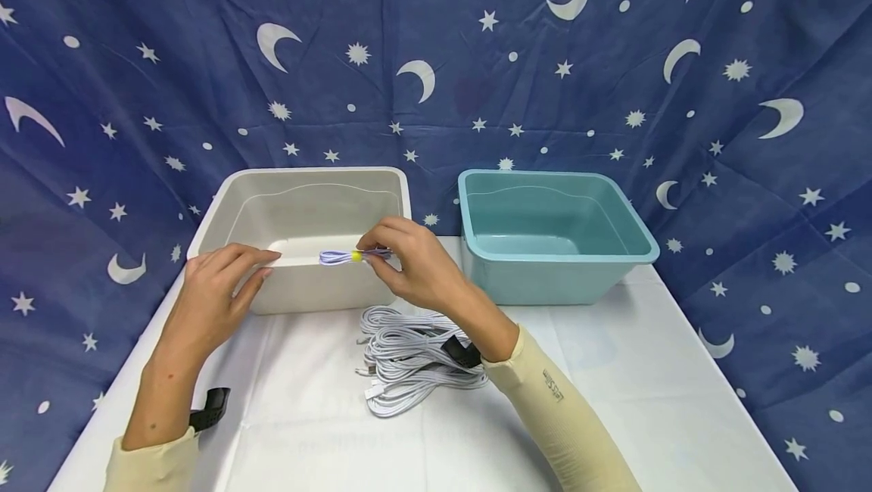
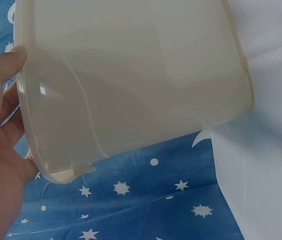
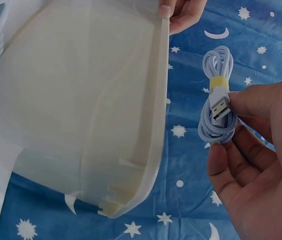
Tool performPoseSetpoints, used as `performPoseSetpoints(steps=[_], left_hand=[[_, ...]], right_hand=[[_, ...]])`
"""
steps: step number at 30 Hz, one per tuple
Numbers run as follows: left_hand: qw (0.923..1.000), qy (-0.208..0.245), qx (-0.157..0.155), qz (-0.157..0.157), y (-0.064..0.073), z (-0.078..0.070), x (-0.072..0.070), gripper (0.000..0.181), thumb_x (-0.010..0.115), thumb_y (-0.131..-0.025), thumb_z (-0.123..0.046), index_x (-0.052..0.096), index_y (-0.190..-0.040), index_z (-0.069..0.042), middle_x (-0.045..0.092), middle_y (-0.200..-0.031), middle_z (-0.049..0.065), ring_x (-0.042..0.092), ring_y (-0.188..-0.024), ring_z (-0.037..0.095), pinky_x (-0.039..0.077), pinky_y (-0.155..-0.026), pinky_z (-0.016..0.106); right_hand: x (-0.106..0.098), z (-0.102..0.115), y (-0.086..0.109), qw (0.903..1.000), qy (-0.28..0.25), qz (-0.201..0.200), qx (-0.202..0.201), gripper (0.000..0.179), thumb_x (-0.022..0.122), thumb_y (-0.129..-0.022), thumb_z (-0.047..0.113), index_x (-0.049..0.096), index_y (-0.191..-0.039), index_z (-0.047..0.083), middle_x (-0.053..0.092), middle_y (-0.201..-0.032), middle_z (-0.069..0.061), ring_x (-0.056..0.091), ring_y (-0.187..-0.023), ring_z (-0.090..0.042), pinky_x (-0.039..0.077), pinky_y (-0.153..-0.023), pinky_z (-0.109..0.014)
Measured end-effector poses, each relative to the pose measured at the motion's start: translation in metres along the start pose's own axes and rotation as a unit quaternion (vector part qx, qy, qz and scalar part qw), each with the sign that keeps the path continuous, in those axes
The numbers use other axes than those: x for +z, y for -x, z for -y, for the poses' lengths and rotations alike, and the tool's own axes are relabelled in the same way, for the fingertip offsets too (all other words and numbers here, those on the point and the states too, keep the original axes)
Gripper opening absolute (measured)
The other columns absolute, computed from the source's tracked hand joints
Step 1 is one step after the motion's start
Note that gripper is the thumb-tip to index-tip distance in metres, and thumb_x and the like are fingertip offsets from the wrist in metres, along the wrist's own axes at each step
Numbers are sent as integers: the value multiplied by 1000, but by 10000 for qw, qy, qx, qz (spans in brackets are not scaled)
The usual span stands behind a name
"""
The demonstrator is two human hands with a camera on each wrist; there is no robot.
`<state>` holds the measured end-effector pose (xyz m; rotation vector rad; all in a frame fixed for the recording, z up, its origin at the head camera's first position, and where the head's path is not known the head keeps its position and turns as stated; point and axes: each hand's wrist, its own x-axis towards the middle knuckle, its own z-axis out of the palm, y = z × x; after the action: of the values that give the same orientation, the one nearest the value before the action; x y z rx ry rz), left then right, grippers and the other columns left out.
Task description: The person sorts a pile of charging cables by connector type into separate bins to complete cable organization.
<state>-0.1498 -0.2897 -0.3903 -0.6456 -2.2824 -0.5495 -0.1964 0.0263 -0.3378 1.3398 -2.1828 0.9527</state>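
Observation:
My right hand (image 1: 422, 261) pinches a small coiled lilac USB cable (image 3: 219, 100) between thumb and fingertips, above the front rim of the off-white bin (image 1: 306, 291). A yellow band (image 3: 219, 83) wraps the coil, and its USB plug faces the camera in the right wrist view. With my left hand (image 1: 214, 295) I hold the same bin's front rim near its left corner; in the left wrist view the thumb lies outside and the fingers pass over to the inner side. In the head view, the visible part of the bin's floor shows nothing on it.
Several coiled white cables (image 1: 422, 359) lie in a pile on the white-covered table (image 1: 327, 431), below my right forearm. A teal bin (image 1: 545, 280) stands to the right of the off-white one. Behind both hangs a blue cloth (image 1: 463, 30) with moons and stars.

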Motion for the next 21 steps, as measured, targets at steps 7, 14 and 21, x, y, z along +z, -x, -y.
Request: performPoseSetpoints(steps=[7,14,21], left_hand=[[9999,-37,-99,123,2,1,-1,29,76,-85,-3,74,-112,-13,68,-101,3,64,-94,26,40,-84,47],[9997,-37,-139,217,3,3,0,28,76,-87,-4,74,-114,-14,68,-103,4,65,-95,27,41,-85,47],[9998,-26,-144,167,2,2,-1,29,75,-87,-3,74,-114,-14,68,-103,3,65,-95,27,40,-86,48]], right_hand=[[8,-13,-7,9995,-250,-55,209,14,68,-89,-1,71,-100,6,67,-98,-1,62,-89,-9,52,-82,-19],[18,-28,-10,9983,-66,-89,566,12,69,-90,2,72,-99,9,67,-97,2,60,-87,-8,50,-77,-17],[24,-32,-15,9972,-72,-140,737,10,69,-90,3,72,-96,10,67,-96,2,60,-86,-10,50,-75,-20]])
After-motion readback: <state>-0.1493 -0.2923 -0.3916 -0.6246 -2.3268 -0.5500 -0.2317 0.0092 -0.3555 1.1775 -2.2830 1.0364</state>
